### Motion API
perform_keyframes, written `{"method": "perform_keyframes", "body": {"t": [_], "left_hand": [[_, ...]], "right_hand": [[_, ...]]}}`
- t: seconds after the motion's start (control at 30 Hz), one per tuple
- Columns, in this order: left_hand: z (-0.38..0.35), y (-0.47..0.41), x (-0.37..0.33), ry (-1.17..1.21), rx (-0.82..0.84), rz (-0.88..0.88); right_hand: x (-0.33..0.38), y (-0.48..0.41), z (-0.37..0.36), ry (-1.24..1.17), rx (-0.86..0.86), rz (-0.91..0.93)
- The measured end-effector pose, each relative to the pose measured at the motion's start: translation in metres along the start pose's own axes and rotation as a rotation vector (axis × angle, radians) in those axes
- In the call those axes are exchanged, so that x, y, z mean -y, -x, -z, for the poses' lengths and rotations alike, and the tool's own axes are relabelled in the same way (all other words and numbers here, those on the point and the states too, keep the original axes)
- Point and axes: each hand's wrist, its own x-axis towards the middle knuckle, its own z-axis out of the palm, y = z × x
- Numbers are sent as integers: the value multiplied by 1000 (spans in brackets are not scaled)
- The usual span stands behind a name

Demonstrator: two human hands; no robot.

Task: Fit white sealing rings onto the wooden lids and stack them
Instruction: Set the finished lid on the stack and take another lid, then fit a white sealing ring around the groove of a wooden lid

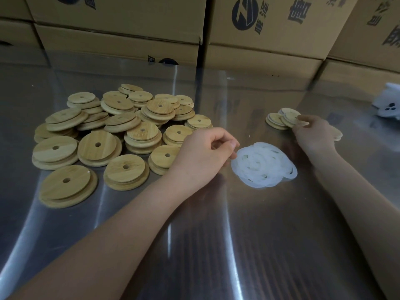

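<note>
A loose pile of round wooden lids (112, 131), each with a centre hole, covers the left of the steel table. In the middle lies a heap of white sealing rings (264, 164). My left hand (205, 154) has its fingers curled and pinches the left edge of that heap. At the right, my right hand (313, 135) grips a wooden lid (291, 119) that lies over a small group of lids (275, 121) on the table. Another lid (337, 134) peeks out behind the right hand.
Stacked cardboard boxes (259, 29) wall off the far edge of the steel table (194, 224). A white object (388, 102) with dark holes sits at the far right edge.
</note>
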Motion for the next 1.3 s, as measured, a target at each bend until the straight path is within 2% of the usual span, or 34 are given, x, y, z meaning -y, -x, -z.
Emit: {"method": "perform_keyframes", "body": {"t": [0.23,0.43,0.63,0.87,1.03,1.3], "left_hand": [[5,1,-1,-275,-201,-172],[13,-3,2,-514,-307,-167],[18,-4,7,-786,-299,-1],[21,-2,4,-975,-236,157],[21,-1,5,-1066,-197,175],[24,-2,6,-1046,-196,150]], "right_hand": [[17,11,-1,-54,37,106],[30,26,-6,-79,208,256],[37,33,-8,-38,423,284],[44,40,-1,112,495,316],[44,39,-2,132,498,344],[40,35,-4,139,503,384]]}}
